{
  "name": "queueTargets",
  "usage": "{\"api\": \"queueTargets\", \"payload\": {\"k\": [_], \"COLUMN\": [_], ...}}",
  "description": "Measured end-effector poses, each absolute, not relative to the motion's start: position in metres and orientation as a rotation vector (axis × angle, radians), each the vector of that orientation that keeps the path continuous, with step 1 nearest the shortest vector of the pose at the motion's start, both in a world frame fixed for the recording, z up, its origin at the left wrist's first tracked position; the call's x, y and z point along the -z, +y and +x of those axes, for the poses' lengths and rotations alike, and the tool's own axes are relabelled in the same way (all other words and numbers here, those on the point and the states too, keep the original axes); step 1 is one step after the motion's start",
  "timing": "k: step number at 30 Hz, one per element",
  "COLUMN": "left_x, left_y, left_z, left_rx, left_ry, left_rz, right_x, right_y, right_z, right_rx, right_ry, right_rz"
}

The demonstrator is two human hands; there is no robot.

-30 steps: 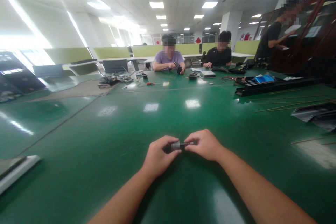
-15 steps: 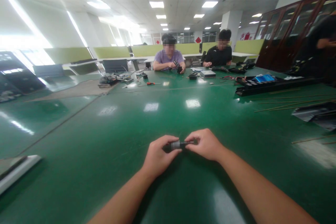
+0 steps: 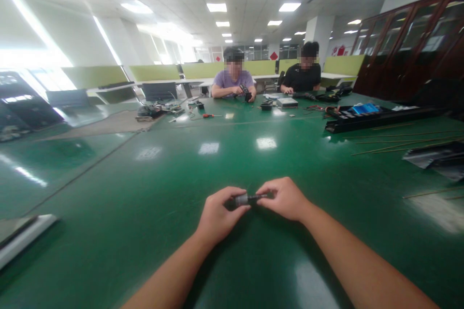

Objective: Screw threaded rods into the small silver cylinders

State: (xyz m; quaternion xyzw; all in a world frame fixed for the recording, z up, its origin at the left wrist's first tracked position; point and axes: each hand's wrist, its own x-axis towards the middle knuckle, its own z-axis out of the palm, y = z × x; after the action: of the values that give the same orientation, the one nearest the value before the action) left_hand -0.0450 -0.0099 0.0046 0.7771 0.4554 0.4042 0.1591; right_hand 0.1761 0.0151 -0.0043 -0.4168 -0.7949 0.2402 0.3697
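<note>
Both my hands meet low in the middle of the view, over a glossy green table (image 3: 145, 193). My left hand (image 3: 217, 217) is closed round one end of a small dark cylindrical part with a silver band (image 3: 246, 198). My right hand (image 3: 284, 198) pinches the other, thinner end of the same part. The part lies level between the two hands, just above the table top. Most of it is hidden by my fingers.
Two seated people (image 3: 234, 79) work at the far end among small tools and a red-handled screwdriver (image 3: 210, 115). A long black tray (image 3: 377, 118) and thin rods (image 3: 398, 142) lie at the right. A flat white-edged panel (image 3: 21, 239) sits at the left edge.
My hands and the part have stayed where they were. A standing person in black at the far right has walked out of view.
</note>
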Motion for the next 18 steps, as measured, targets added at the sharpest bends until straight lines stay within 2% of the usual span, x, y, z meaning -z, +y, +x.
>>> {"api": "queueTargets", "payload": {"k": [18], "left_x": [-0.0018], "left_y": [-0.0068], "left_z": [-0.0473], "left_rx": [-1.162], "left_ry": [1.306], "left_rz": [2.225], "right_x": [0.0047], "right_y": [0.0163], "right_z": [0.1776], "right_rx": [-0.64], "right_ry": [-2.02], "right_rz": [-1.116]}}
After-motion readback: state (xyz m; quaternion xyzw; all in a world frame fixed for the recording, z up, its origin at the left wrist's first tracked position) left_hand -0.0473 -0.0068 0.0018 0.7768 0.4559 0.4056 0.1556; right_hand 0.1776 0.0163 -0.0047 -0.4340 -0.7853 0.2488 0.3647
